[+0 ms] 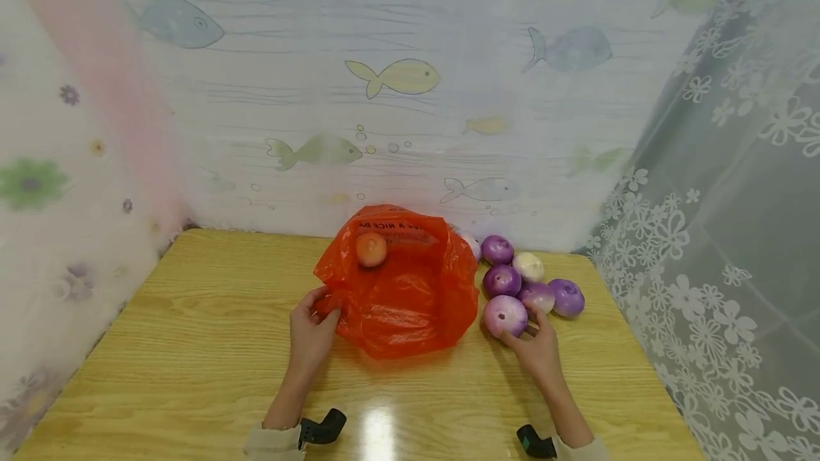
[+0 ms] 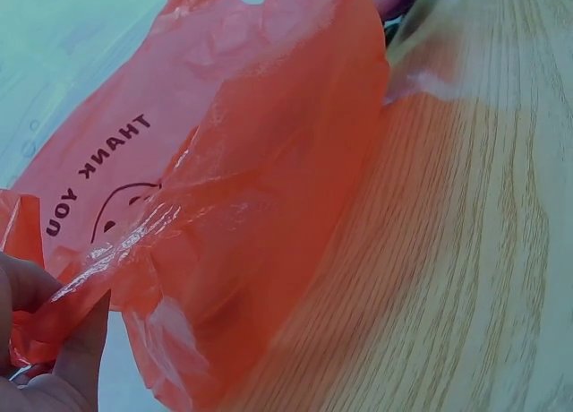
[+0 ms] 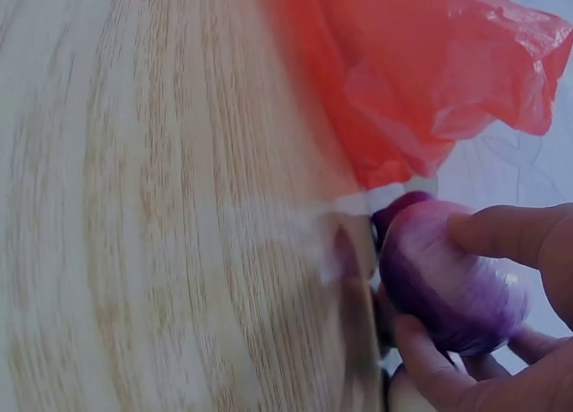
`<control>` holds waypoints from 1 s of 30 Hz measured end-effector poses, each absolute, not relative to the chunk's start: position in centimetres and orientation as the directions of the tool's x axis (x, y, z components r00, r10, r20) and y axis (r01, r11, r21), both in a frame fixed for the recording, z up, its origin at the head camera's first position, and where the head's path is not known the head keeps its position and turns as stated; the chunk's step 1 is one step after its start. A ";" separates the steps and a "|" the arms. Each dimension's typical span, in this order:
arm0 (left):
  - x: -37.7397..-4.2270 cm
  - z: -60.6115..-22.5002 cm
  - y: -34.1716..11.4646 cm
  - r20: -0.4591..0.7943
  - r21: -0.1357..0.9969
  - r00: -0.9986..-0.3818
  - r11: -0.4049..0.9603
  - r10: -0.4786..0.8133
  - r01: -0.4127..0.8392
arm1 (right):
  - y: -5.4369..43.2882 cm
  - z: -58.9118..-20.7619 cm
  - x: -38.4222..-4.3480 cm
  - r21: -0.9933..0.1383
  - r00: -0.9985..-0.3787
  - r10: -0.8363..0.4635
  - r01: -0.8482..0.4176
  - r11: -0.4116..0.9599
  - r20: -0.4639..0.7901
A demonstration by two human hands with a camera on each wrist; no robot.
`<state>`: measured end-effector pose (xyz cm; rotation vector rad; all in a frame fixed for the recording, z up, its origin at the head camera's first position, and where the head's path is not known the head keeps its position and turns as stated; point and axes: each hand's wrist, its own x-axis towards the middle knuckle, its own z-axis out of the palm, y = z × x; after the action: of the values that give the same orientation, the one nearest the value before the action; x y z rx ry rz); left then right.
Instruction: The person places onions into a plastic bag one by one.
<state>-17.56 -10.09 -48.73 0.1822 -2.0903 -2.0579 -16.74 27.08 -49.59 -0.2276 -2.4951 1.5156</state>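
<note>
A red plastic bag (image 1: 400, 304) stands with its mouth spread on the table; one round onion (image 1: 371, 250) shows inside it, tinted orange. My left hand (image 1: 312, 329) pinches the bag's left edge between thumb and fingers. In the left wrist view, printed words and a smiling face show through the bag (image 2: 260, 179). My right hand (image 1: 537, 347) grips a purple-and-white onion (image 1: 505, 316) at the right of the bag. Thumb and fingers lie round that onion (image 3: 452, 278) in the right wrist view, with other onions partly hidden behind it.
Several onions cluster right of the bag, among them a dark purple onion (image 1: 497, 250), a pale onion (image 1: 529, 267) and another purple onion (image 1: 566, 298). The wooden table (image 1: 211, 333) meets a fish-patterned curtain (image 1: 410, 126) at its back edge.
</note>
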 end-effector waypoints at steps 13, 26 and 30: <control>-18.0 -48.5 -10.0 0.110 0.992 -0.963 0.084 -0.247 0.091 | 25.6 -48.6 -15.7 -0.978 -0.908 0.386 -0.098 0.185 0.164; -17.7 -48.4 -9.9 0.108 0.993 -0.965 0.079 -0.239 0.092 | 22.6 -45.5 -13.1 -0.961 -0.921 0.320 -0.262 -0.092 0.221; -17.6 -48.3 -9.9 0.110 0.993 -0.962 0.077 -0.251 0.093 | 21.2 -45.1 -12.6 -0.932 -0.927 0.249 -0.324 -0.162 0.279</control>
<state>-17.62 -9.92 -48.32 0.1591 -2.1027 -1.9708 -12.61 21.23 -45.06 0.0854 -1.7424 2.1426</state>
